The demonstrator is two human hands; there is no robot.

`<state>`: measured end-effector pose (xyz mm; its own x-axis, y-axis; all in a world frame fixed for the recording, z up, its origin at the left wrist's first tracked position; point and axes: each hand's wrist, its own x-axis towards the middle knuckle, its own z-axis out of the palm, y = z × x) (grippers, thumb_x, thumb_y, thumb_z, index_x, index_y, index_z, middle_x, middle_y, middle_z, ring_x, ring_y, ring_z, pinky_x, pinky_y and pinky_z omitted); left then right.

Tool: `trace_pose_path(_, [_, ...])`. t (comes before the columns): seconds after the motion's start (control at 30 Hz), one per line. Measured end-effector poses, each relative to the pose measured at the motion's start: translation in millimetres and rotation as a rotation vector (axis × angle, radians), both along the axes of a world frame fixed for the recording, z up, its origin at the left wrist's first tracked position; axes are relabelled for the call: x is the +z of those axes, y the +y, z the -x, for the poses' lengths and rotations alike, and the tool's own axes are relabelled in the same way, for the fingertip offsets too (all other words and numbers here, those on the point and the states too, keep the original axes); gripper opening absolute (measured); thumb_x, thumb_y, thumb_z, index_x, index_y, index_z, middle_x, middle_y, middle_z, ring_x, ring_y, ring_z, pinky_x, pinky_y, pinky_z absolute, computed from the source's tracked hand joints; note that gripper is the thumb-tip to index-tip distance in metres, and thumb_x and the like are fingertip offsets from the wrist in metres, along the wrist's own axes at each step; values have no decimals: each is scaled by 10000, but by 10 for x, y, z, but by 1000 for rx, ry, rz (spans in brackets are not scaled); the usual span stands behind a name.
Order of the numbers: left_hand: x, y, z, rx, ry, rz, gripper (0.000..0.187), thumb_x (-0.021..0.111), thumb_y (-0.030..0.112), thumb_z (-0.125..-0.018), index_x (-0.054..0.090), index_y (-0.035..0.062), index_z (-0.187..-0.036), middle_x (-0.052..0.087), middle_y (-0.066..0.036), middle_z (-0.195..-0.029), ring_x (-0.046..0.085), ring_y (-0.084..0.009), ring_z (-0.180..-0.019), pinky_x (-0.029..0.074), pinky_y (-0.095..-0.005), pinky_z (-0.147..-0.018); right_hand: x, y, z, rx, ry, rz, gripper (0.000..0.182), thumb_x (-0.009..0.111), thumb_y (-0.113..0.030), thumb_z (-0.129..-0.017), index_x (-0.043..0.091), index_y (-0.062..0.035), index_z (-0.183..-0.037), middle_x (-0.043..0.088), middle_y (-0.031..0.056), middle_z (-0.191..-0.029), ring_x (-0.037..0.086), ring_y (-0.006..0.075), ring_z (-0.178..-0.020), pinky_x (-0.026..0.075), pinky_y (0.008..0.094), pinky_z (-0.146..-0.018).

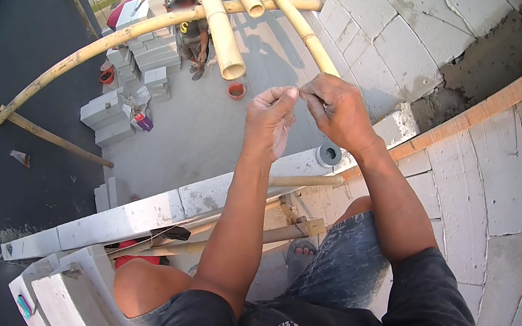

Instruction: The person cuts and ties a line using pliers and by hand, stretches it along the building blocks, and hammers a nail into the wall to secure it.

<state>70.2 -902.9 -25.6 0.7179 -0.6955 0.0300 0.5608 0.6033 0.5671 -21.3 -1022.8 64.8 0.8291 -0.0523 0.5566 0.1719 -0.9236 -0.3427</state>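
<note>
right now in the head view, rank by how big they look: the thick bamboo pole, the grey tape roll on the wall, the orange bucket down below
1. thick bamboo pole, clearly largest
2. grey tape roll and orange bucket look about alike; the bucket lies much farther from the camera, so no ranking between them

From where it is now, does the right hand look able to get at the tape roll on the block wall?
Probably yes: the right hand is pinched against the left hand, and the tape roll sits just below it with nothing between.
</note>
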Motion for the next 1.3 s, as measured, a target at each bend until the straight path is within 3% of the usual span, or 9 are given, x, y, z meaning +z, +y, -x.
trace_pose_path(0.07, [-8,-4,2,19,-26,-3,183,816,147,-958,712,13,-1027,563,52,-752,400,-48,-605,320,-237,-572,-32,3,-5,-9,-26,11,76,733,19,-894,737,-13,-963,697,134,-870,696,328,-779,556,399,-709])
trace_pose_path(0.5, [66,9,-10,5,-82,54,123,756,152,-1003,696,45,-993,535,65,-722,394,-54,-613,335,-255,-603,14,2,2,19,-5,-80,87,737,25,-920,762,1,-1000,708,149,-874,686,291,-761,548,377,-706])
trace_pose_path(0.57, [48,13,-2,7,-88,46,121,750,149,-1005,689,45,-996,533,65,-720,391,-54,-611,335,-254,-603,8,-33,5,44,53,-152,99,747,22,-929,773,0,-1022,713,121,-876,685,227,-756,545,348,-707])
trace_pose_path(0.7, [39,-5,27,37,-114,55,118,744,145,-1008,678,47,-1012,536,62,-724,392,-55,-616,333,-252,-606,34,-48,39,28,186,-387,130,743,8,-925,776,15,-1051,717,115,-880,672,218,-754,533,345,-706])
trace_pose_path(0.77, [44,-14,33,56,-152,32,125,740,145,-1011,667,45,-1030,559,49,-761,403,-58,-632,338,-252,-613,73,-50,55,18,263,-544,131,730,7,-949,785,13,-1068,694,68,-854,637,140,-729,519,305,-682])
trace_pose_path(0.87, [17,-48,48,84,-188,10,128,736,148,-1015,663,44,-1033,576,39,-805,419,-59,-656,344,-251,-621,101,-78,83,29,282,-527,136,725,6,-954,787,21,-1075,688,61,-858,635,116,-718,520,291,-675])
trace_pose_path(1.1, [-3,-36,48,101,-296,-60,104,715,137,-1024,665,46,-1024,606,35,-851,444,-53,-689,362,-232,-636,134,-166,117,75,335,-620,141,745,3,-964,793,33,-1093,714,57,-901,655,105,-747,552,269,-694])
trace_pose_path(1.17, [-11,-40,50,168,-417,-203,92,693,134,-1032,666,47,-1025,608,38,-858,462,-49,-700,372,-228,-642,126,-205,118,101,367,-676,149,746,-9,-969,794,35,-1103,722,64,-896,655,108,-734,556,270,-692])
trace_pose_path(1.3, [-17,-59,58,261,-543,-250,101,670,144,-1041,668,45,-1021,607,39,-859,471,-40,-718,375,-225,-643,174,-225,137,102,405,-706,138,741,-6,-968,793,51,-1082,736,67,-865,658,118,-718,557,279,-680])
